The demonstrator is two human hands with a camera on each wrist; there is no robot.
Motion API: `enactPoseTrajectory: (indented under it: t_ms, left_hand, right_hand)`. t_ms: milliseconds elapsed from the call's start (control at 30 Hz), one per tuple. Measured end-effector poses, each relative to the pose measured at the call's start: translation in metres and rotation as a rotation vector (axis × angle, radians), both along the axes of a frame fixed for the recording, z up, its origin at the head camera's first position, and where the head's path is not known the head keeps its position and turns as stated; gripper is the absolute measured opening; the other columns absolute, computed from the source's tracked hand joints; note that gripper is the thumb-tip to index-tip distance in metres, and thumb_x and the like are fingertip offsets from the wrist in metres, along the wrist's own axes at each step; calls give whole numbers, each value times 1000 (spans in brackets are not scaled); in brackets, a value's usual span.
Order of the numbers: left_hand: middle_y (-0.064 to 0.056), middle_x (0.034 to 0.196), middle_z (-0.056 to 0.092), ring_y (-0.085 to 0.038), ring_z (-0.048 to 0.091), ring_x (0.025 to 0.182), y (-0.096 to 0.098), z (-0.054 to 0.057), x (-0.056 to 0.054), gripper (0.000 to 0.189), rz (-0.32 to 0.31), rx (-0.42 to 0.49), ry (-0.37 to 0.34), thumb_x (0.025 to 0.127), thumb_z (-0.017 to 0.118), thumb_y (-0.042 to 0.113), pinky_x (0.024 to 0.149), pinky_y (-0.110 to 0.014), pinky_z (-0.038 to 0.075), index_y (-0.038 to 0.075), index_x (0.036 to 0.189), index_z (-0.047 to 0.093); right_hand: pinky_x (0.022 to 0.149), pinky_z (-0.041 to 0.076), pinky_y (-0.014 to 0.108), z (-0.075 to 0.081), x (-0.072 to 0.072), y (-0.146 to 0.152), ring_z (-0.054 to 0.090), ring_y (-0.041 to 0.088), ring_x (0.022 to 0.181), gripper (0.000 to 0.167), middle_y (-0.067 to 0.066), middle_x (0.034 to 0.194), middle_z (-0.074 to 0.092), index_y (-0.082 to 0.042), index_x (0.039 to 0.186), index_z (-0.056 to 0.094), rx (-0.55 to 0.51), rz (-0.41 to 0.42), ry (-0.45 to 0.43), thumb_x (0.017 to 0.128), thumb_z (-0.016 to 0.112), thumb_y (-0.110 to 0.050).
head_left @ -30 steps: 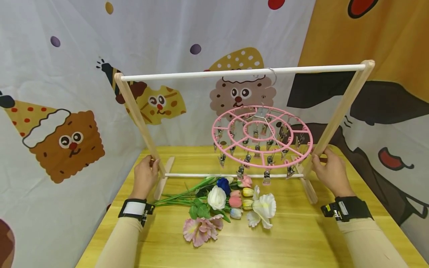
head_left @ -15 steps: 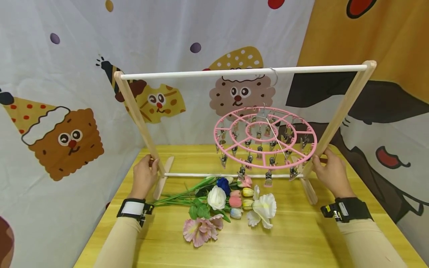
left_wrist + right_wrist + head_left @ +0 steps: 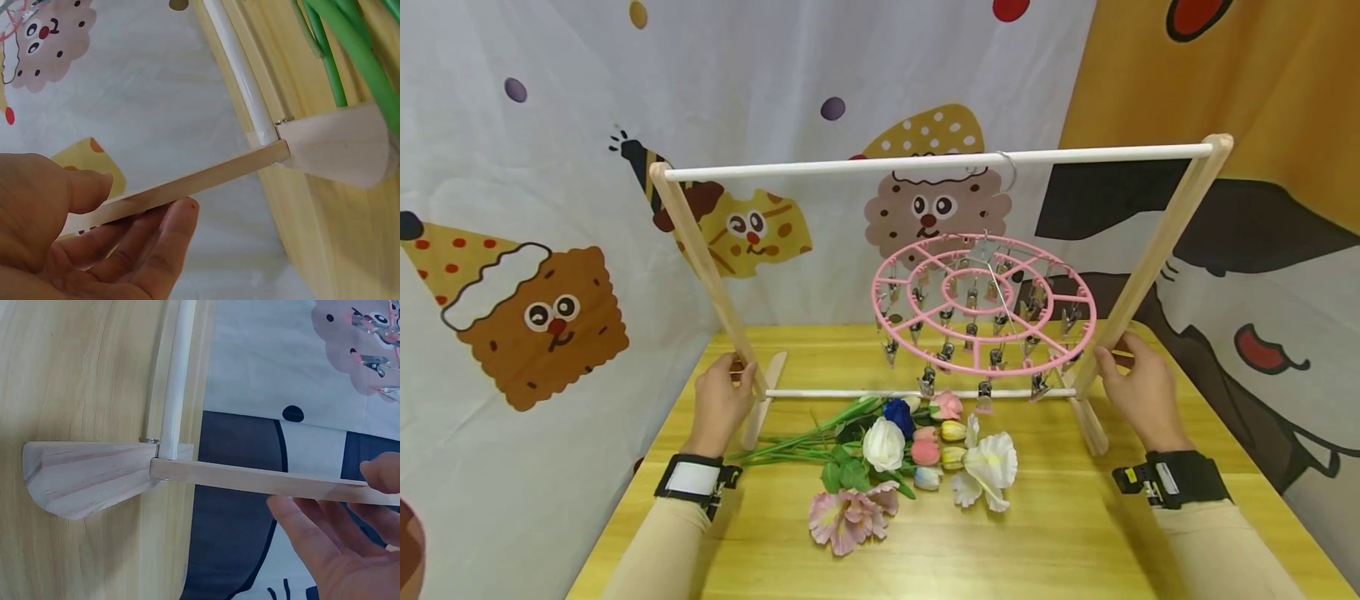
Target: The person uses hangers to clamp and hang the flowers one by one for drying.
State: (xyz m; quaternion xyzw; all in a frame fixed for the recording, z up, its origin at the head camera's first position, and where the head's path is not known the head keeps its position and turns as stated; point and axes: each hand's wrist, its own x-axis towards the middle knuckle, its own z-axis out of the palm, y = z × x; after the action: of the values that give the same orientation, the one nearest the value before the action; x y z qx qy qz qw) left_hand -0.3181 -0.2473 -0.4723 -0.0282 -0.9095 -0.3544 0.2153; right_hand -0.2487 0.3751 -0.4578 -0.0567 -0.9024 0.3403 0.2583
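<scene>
The clothes rack (image 3: 850, 167) stands between the left hand (image 3: 718, 404) and right hand (image 3: 1142, 393), each pinching an upright (image 3: 702, 262) between thumb and fingers, seemingly to steady or place it. The pink hanger (image 3: 1070, 298) hangs nearer the right grip; flowers (image 3: 883, 444) lie between both grips. Releasing evenly likely comes next, without swinging the hanger.

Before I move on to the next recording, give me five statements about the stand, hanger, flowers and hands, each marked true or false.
1. The pink hanger hangs from the top bar. True.
2. The left hand holds a flower. False: it holds the left upright.
3. The right hand holds the right upright. True.
4. The flowers hang from the pink hanger. False: they lie on the table.
5. A black strap is on the right wrist. True.
</scene>
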Motion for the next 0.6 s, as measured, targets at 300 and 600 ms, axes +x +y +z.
enactPoseTrajectory:
  t_ms: [300, 600]
  left_hand:
    - [-34, 130, 82, -52, 85, 108, 7, -1, 12, 35, 52, -3, 34, 118, 71, 14, 91, -67, 71, -10, 143, 74]
    - [-35, 133, 80, -47, 86, 97, 20, -3, 27, 44, 88, -40, 48, 114, 75, 12, 81, -65, 71, -14, 150, 68]
  right_hand:
    - [77, 34, -10, 0, 13, -10, 77, 60, 128, 40, 31, 146, 77, 1, 153, 72, -52, -131, 150, 118, 69, -18]
    - [84, 39, -11, 9, 23, -27, 60, -21, 101, 37, 27, 141, 78, -1, 150, 73, -93, -221, 301, 118, 69, -20]
